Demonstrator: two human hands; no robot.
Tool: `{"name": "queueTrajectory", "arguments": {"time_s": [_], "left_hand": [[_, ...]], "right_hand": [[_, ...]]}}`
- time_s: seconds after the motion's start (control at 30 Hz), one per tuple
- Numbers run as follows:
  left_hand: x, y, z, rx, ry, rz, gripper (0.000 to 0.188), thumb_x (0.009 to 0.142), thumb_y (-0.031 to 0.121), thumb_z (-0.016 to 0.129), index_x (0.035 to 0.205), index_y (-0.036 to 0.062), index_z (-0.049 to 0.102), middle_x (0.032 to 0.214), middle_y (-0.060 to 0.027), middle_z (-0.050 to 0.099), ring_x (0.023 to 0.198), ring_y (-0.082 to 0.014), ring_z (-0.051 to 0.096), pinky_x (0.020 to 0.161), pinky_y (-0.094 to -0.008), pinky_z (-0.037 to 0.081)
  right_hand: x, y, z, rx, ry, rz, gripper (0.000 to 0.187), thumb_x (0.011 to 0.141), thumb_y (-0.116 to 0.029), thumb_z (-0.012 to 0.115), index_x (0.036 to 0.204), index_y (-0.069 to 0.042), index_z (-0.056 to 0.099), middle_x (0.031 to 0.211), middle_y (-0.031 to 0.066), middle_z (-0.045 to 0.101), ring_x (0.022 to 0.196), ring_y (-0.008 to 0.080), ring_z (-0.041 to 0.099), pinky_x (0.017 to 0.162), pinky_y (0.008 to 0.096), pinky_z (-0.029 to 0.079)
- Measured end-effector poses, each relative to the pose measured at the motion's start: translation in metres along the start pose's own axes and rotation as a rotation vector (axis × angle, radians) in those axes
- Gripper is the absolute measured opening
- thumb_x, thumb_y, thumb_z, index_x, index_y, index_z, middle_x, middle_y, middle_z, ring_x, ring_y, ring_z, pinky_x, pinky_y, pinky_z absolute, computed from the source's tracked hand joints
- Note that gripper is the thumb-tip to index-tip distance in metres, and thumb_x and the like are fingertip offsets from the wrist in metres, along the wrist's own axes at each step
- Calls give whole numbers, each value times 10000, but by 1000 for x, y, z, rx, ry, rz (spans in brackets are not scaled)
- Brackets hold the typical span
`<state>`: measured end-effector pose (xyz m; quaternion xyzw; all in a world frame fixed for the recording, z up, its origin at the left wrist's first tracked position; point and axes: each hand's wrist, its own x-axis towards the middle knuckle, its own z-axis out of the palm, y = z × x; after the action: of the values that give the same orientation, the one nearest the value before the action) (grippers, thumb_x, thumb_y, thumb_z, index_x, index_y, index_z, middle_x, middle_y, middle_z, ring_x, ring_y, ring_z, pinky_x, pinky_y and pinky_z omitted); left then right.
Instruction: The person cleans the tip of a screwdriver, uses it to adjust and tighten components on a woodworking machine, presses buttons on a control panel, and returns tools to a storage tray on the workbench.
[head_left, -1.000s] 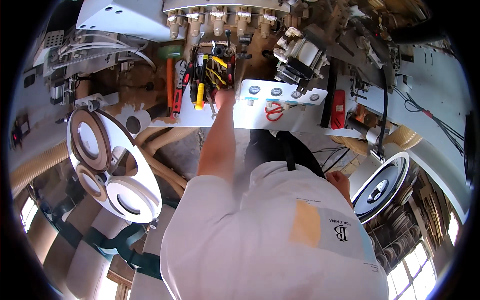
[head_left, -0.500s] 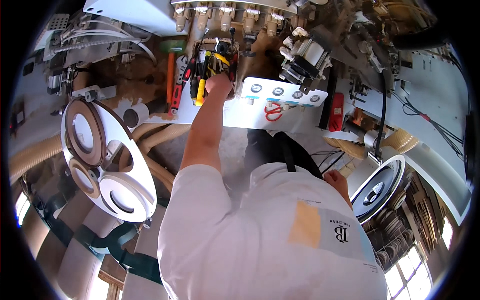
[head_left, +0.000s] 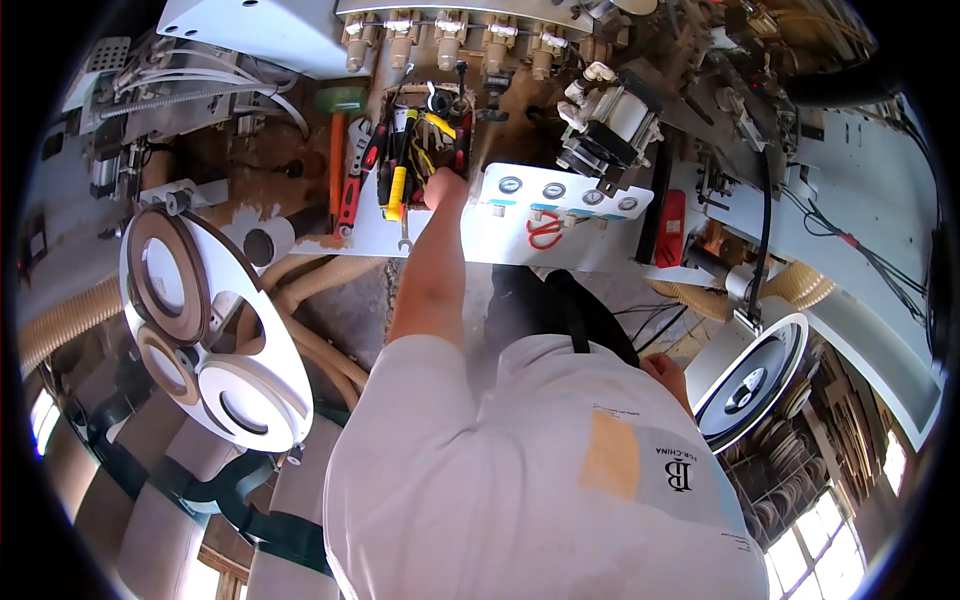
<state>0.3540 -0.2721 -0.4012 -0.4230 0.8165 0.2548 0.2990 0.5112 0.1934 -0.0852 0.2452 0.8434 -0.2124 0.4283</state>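
Observation:
My left hand (head_left: 443, 188) reaches over the near edge of an open tool box (head_left: 467, 112), its fingers curled down among the tools; what they hold, if anything, is hidden. Beside it a yellow-and-black screwdriver (head_left: 398, 185) lies next to a pair of yellow pliers handles (head_left: 440, 125). An open-end wrench (head_left: 405, 236) sticks out at the white shelf's edge. To the left are a red-handled adjustable wrench (head_left: 350, 195) and a green-headed hammer (head_left: 340, 100) with an orange handle. My right hand (head_left: 667, 372) hangs low beside my body, partly covered by my shirt; its fingers are unclear.
A white panel with round gauges (head_left: 553, 190) stands right of the tool box, red-handled scissors (head_left: 544, 232) below it. Farther right are a metal pneumatic cylinder (head_left: 620, 110) and a red box (head_left: 671, 228). White oval wheel frames (head_left: 230, 370) and beige hoses (head_left: 325, 275) lie lower left.
My left hand has shifted slightly right and nearer to me within the tool box area, uncovering the open-end wrench by the screwdriver. My right hand stays low at my side.

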Motion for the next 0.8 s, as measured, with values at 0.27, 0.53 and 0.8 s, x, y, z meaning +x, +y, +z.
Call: {"name": "queueTrajectory", "arguments": {"time_s": [0.27, 0.53, 0.8], "left_hand": [[-16, -32, -30, -326, -313, 129, 280, 875, 287, 643, 883, 13, 703, 762, -134, 702, 587, -237, 682, 527, -368, 518], [-104, -71, 2, -1129, -268, 123, 139, 963, 177, 593, 889, 60, 601, 653, -38, 585, 482, -141, 566, 415, -277, 385], [-103, -89, 33, -1157, -325, -83, 147, 895, 168, 611, 878, 38, 679, 648, -2, 543, 468, -112, 472, 414, -290, 355]], "right_hand": [[15, 2, -1, 73, -37, -18, 341, 956, -281, 644, 1120, 15, 692, 995, 160, 752, 933, 253, 721, 839, 361, 541], [27, 13, -1, 10, -52, -126, 347, 961, -280, 636, 1102, 32, 691, 974, 174, 747, 922, 262, 720, 833, 386, 546], [28, 12, -5, 15, -56, -155, 326, 961, -270, 637, 1074, 29, 699, 929, 140, 751, 856, 229, 717, 782, 362, 547]]}}
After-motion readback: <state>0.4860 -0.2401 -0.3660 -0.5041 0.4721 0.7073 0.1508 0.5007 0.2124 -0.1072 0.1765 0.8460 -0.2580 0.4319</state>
